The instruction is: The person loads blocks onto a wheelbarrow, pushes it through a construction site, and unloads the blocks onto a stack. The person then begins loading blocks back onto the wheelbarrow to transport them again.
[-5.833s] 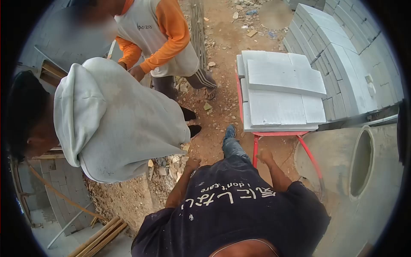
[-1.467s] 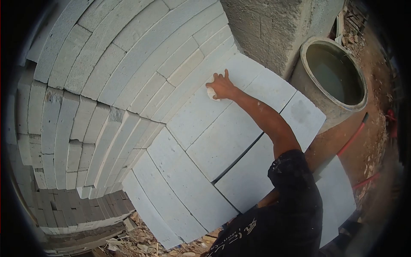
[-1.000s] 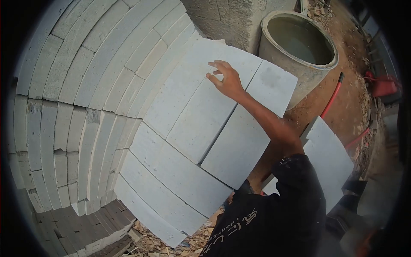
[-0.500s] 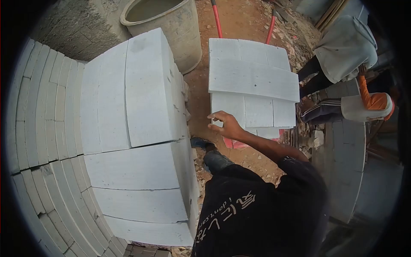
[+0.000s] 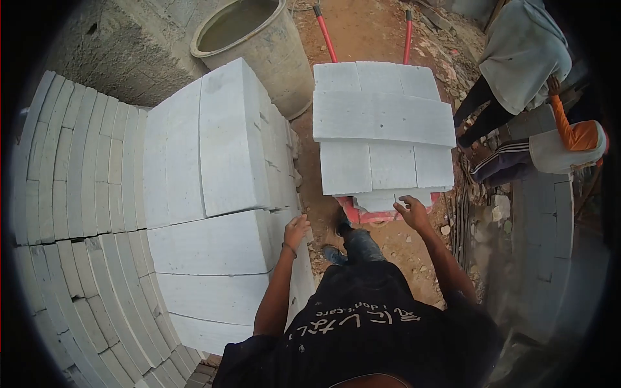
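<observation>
My left hand [image 5: 296, 233] is beside the right face of the big stack of white blocks [image 5: 213, 242], fingers bent and partly hidden, so its grip cannot be made out. Close to the near edge of a second pile of white blocks [image 5: 392, 167], my right hand [image 5: 411, 212] has its fingers apart and holds nothing. One long block [image 5: 381, 119] lies across the top of that pile. Under the pile shows a red cart [image 5: 372, 215], with two red handles [image 5: 325, 37] at its far end.
A large round tub [image 5: 275, 61] of murky water stands beyond the left stack. More blocks [image 5: 77, 161] line the far left. Two people [image 5: 527, 61] [image 5: 563, 145] are at the right. Rubble [image 5: 446, 90] and rods [image 5: 464, 226] lie on the dirt ground.
My left hand has come into view by the left stack. My right hand has moved right and lower, along the cart's near edge. My body has turned and the view has shifted.
</observation>
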Demonstrator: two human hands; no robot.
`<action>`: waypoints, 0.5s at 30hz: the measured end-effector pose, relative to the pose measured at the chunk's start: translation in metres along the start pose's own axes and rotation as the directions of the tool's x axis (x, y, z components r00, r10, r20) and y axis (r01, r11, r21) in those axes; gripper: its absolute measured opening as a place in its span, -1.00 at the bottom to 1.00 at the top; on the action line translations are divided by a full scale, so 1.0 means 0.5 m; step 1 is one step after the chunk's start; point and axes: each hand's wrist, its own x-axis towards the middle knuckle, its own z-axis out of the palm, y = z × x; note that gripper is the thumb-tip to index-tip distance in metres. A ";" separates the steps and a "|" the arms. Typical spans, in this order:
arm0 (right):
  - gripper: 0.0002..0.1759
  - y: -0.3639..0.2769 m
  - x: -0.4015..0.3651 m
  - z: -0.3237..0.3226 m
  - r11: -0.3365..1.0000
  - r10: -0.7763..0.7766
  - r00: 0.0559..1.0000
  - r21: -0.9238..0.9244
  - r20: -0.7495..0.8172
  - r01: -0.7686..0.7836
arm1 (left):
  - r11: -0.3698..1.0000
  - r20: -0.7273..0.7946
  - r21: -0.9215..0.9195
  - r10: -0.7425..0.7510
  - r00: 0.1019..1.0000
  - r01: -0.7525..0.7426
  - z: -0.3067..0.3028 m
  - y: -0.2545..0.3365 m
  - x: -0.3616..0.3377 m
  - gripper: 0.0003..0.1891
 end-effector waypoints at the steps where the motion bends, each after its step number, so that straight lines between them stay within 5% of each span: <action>1: -0.47 0.015 0.020 -0.007 1.000 0.019 0.999 0.016 -0.029 -0.018 | 1.000 0.023 0.005 0.020 1.000 -0.020 0.013 0.044 0.038 -0.48; 6: -0.39 0.115 0.139 -0.077 0.978 0.179 0.971 0.140 -0.162 -0.157 | 0.993 0.050 0.081 0.079 0.996 -0.083 0.089 0.203 0.202 -0.47; 10: -0.35 0.181 0.258 -0.155 0.941 0.284 0.891 0.283 -0.355 -0.187 | 0.994 -0.048 -0.032 0.099 0.994 -0.101 0.125 0.267 0.323 -0.56; 15: -0.30 0.299 0.416 -0.244 0.959 0.281 0.811 0.118 -0.514 -0.258 | 0.989 -0.059 -0.083 0.115 0.992 -0.119 0.123 0.322 0.475 -0.57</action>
